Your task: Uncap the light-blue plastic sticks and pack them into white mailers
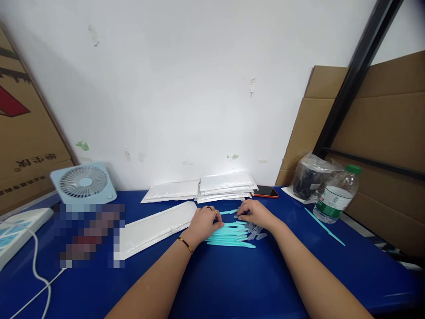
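Slim teal sticks that look like eyebrow razors lie side by side in a row on the blue table. My left hand rests over their left ends, its fingers closed on one teal razor that points right. At that razor's right end, my right hand is pinched; its fingers hide what they grip. Small clear plastic caps are scattered below the right hand, beside the razors' right ends.
White padded envelopes are stacked against the wall, and another envelope lies left of my hands. A phone, a bagged dark object, a water bottle and a lone razor are rightward. A fan stands left.
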The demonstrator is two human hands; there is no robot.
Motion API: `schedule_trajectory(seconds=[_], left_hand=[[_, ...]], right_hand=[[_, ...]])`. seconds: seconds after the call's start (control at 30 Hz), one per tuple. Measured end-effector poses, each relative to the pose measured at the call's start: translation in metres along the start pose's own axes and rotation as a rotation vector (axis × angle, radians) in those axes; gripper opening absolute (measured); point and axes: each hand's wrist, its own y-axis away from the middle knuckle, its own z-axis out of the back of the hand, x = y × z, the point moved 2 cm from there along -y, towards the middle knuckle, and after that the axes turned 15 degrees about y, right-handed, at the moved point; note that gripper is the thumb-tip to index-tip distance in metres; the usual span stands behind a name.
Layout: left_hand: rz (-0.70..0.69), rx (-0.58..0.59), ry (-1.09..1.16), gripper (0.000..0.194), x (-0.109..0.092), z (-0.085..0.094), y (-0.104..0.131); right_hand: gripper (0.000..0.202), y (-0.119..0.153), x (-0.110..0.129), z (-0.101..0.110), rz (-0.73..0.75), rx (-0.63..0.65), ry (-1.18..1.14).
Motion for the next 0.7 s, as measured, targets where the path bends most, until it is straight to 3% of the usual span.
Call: schedule_trajectory(seconds=[0.23, 0.47, 0.7], left_hand=[[0.089, 0.009, 0.106, 0.017, 0.007, -0.003, 0.000], [0.116, -0.113, 0.184, 0.019, 0.016, -0.001, -0.002], [0.127, -0.127, 0.191, 0.018, 0.014, 0.004, -0.002]], right_hand=[[0.014, 0.000, -0.003, -0.007, -0.078, -0.008, 0.098], [0.025, 0.008, -0.010, 0.008, -0.157, -0.002, -0.213], [0.033, 0.008, -0.004, 0.009, -0.138, 0.061, -0.365]])
